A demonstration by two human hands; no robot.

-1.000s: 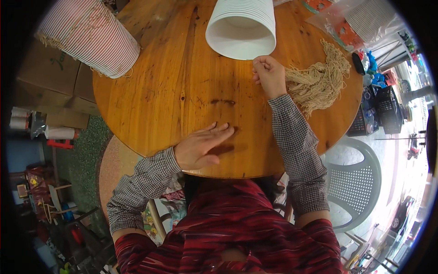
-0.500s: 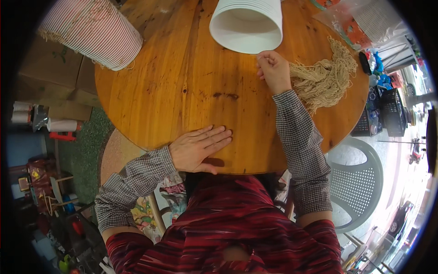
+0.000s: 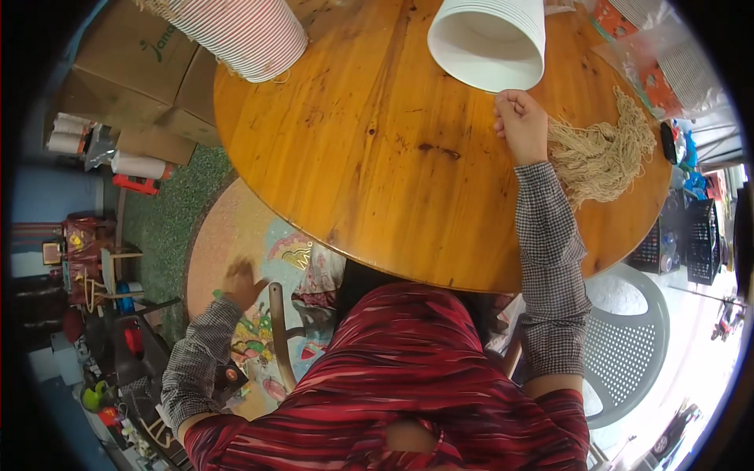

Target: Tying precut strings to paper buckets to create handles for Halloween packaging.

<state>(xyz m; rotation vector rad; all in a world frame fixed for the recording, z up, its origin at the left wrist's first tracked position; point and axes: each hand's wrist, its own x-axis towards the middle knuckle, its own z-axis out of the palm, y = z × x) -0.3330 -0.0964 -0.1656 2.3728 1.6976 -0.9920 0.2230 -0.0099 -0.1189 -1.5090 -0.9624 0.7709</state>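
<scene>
My right hand (image 3: pixel 522 125) is closed on the table just below the rim of a stack of nested white paper buckets (image 3: pixel 488 49), which lies with its mouth toward me. Whatever its curled fingers may pinch is hidden. Right of that wrist lies a loose bundle of beige string (image 3: pixel 601 157). My left hand (image 3: pixel 247 284) is off the table, low at the left above a patterned round mat, with its fingers smeared by motion. Far left on the table leans another tall stack of nested buckets (image 3: pixel 251 39), with beige strands hanging on it.
The round wooden table (image 3: pixel 345 173) curves in front of me. Clear plastic bags of stacked items (image 3: pixel 691 78) sit at the far right. A grey plastic chair (image 3: pixel 628 345) stands at the right, cardboard boxes (image 3: pixel 133 63) at the left. A chair arm (image 3: pixel 279 337) rises beside my left side.
My left hand has left the tabletop and swung down to the left, past the table's edge. The view has shifted left; my right hand stays closed by the white buckets' rim.
</scene>
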